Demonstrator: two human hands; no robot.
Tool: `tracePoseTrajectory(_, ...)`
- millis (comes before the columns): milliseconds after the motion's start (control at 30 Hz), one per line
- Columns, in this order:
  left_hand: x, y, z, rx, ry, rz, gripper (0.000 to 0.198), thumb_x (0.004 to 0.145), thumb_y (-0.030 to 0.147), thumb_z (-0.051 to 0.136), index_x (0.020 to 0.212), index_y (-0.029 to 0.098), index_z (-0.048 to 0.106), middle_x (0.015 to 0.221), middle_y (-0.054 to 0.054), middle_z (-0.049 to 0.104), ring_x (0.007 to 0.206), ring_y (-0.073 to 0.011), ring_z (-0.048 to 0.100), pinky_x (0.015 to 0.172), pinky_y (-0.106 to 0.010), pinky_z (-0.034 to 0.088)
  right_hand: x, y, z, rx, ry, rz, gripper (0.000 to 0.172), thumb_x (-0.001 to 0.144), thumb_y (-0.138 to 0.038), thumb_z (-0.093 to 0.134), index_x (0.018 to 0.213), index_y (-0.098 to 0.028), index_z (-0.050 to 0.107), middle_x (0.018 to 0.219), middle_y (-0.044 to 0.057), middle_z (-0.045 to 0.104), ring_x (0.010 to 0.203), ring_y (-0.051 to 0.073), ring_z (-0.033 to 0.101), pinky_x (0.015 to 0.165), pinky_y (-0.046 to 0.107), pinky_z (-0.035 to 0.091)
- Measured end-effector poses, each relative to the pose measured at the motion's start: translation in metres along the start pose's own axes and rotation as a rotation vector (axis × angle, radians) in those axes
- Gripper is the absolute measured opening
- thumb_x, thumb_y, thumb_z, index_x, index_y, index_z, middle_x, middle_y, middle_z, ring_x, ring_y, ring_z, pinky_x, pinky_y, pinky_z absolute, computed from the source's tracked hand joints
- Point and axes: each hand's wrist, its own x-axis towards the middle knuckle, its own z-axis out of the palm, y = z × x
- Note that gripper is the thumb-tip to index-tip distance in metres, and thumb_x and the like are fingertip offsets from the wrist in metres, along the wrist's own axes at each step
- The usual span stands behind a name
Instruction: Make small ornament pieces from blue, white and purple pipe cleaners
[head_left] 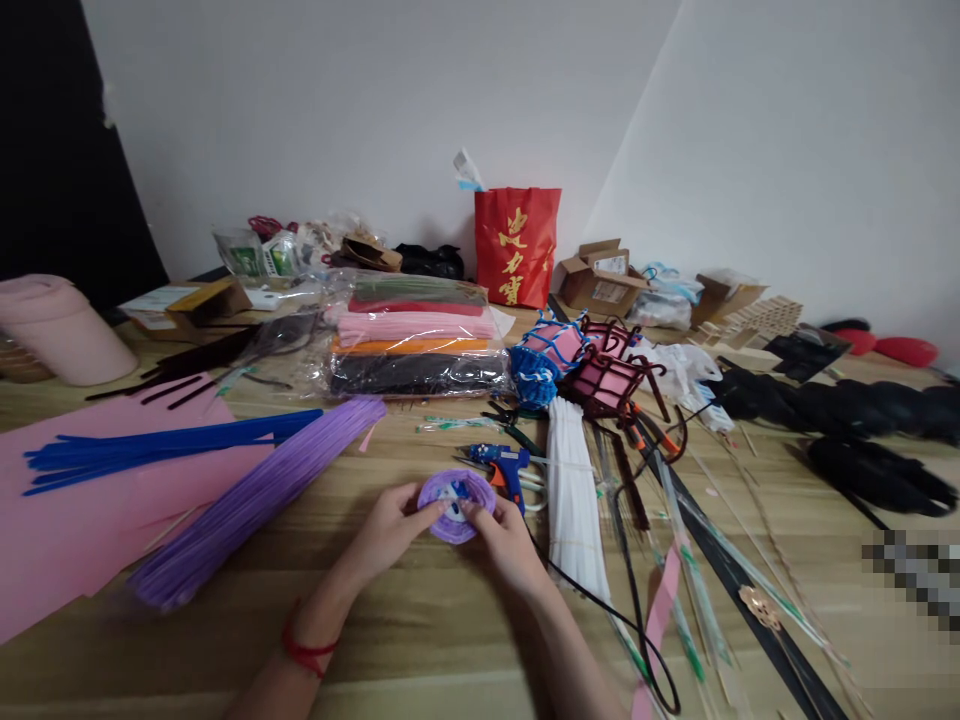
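Observation:
Both of my hands are on a round purple coiled piece (454, 482) with a blue-and-white centre, a little above the wooden table. My left hand (391, 522) grips its left side, thumb pressed onto the centre. From the right side my right hand (501, 532) pinches it the same way, and the fingers underneath are partly hidden. Just behind it lies a blue glue gun (506, 466) with an orange trigger. A bundle of white pipe cleaners (574, 500) rests right of my right hand. Purple pipe cleaners (259, 505) and blue ones (172, 440) lie on the left.
Pink sheets (52, 530) cover the left side. Behind stand a clear bag of coloured pipe cleaners (420, 340), a red bag (517, 245) and small lantern-like frames (604, 380). A black cable (592, 590), strips and thin sticks run along the right.

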Motion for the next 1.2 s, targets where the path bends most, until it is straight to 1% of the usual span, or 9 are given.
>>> tracePoseTrajectory(200, -0.002, 0.002, 0.003, 0.024, 0.007, 0.044, 0.025, 0.065, 0.032, 0.071, 0.084, 0.014, 0.071, 0.078, -0.003, 0.072, 0.075, -0.0211, 0.064, 0.07, -0.028, 0.05, -0.001, 0.004, 0.006, -0.138, 0.088, -0.091, 0.028, 0.078, -0.035, 0.061, 0.095, -0.014, 0.067, 0.088, 0.005, 0.069, 0.081, 0.02, 0.061, 0.077, 0.032, 0.048)
tracePoseTrajectory(300, -0.003, 0.001, 0.007, 0.022, 0.026, 0.058, 0.025, 0.066, 0.03, 0.071, 0.085, 0.014, 0.071, 0.079, -0.003, 0.072, 0.075, -0.0209, 0.064, 0.071, -0.029, 0.05, -0.002, 0.005, 0.008, -0.209, 0.137, -0.123, 0.024, 0.078, -0.033, 0.06, 0.091, -0.014, 0.067, 0.086, 0.005, 0.068, 0.079, 0.02, 0.06, 0.074, 0.032, 0.048)
tracePoseTrajectory(400, -0.003, -0.002, 0.011, 0.016, 0.084, 0.061, 0.025, 0.066, 0.029, 0.07, 0.086, 0.014, 0.07, 0.08, -0.003, 0.072, 0.076, -0.0212, 0.064, 0.071, -0.029, 0.05, -0.002, 0.007, 0.008, -0.229, 0.175, -0.115, 0.023, 0.077, -0.033, 0.061, 0.086, -0.014, 0.068, 0.082, 0.005, 0.068, 0.076, 0.021, 0.06, 0.074, 0.033, 0.048)
tracePoseTrajectory(467, -0.002, -0.003, 0.012, 0.008, 0.1, 0.056, 0.027, 0.066, 0.03, 0.07, 0.088, 0.014, 0.07, 0.082, -0.003, 0.072, 0.078, -0.0219, 0.064, 0.072, -0.029, 0.05, -0.001, 0.009, 0.006, -0.195, 0.176, -0.06, 0.024, 0.076, -0.034, 0.061, 0.085, -0.013, 0.068, 0.079, 0.005, 0.069, 0.075, 0.022, 0.061, 0.074, 0.035, 0.048)
tracePoseTrajectory(567, -0.001, -0.002, 0.012, 0.012, 0.113, 0.027, 0.026, 0.065, 0.029, 0.07, 0.087, 0.014, 0.07, 0.084, -0.004, 0.073, 0.08, -0.0233, 0.065, 0.074, -0.03, 0.05, 0.0, 0.01, 0.003, -0.045, 0.12, 0.017, 0.027, 0.073, -0.035, 0.064, 0.088, -0.014, 0.069, 0.081, 0.005, 0.07, 0.077, 0.023, 0.063, 0.078, 0.037, 0.048)
tracePoseTrajectory(633, -0.001, -0.001, 0.01, 0.026, 0.126, 0.01, 0.025, 0.065, 0.028, 0.07, 0.085, 0.013, 0.07, 0.084, -0.004, 0.073, 0.081, -0.0242, 0.065, 0.075, -0.031, 0.05, 0.0, 0.009, 0.003, 0.016, 0.076, 0.018, 0.028, 0.07, -0.033, 0.067, 0.091, -0.015, 0.069, 0.087, 0.005, 0.071, 0.082, 0.024, 0.063, 0.083, 0.039, 0.047)
tracePoseTrajectory(733, -0.001, 0.001, 0.007, 0.044, 0.142, 0.004, 0.025, 0.065, 0.028, 0.069, 0.085, 0.013, 0.07, 0.085, -0.005, 0.073, 0.083, -0.025, 0.065, 0.077, -0.033, 0.049, -0.002, 0.005, 0.005, -0.038, 0.061, -0.004, 0.031, 0.068, -0.033, 0.07, 0.093, -0.015, 0.068, 0.091, 0.006, 0.071, 0.086, 0.026, 0.063, 0.085, 0.04, 0.047)
tracePoseTrajectory(900, -0.003, 0.005, 0.005, 0.041, 0.116, 0.004, 0.028, 0.067, 0.027, 0.065, 0.09, 0.012, 0.069, 0.09, -0.006, 0.073, 0.087, -0.0247, 0.064, 0.079, -0.033, 0.049, -0.004, 0.002, 0.007, -0.118, 0.005, -0.06, 0.032, 0.074, -0.039, 0.066, 0.096, -0.015, 0.067, 0.097, 0.007, 0.07, 0.092, 0.025, 0.062, 0.086, 0.039, 0.047)
tracePoseTrajectory(1200, -0.006, 0.007, 0.003, -0.017, 0.03, 0.031, 0.023, 0.07, 0.027, 0.066, 0.088, 0.013, 0.068, 0.086, -0.004, 0.073, 0.085, -0.0221, 0.064, 0.077, -0.029, 0.049, -0.008, -0.007, -0.002, -0.047, -0.141, -0.102, 0.034, 0.078, -0.032, 0.065, 0.109, -0.019, 0.061, 0.108, 0.006, 0.066, 0.101, 0.023, 0.06, 0.092, 0.035, 0.045)
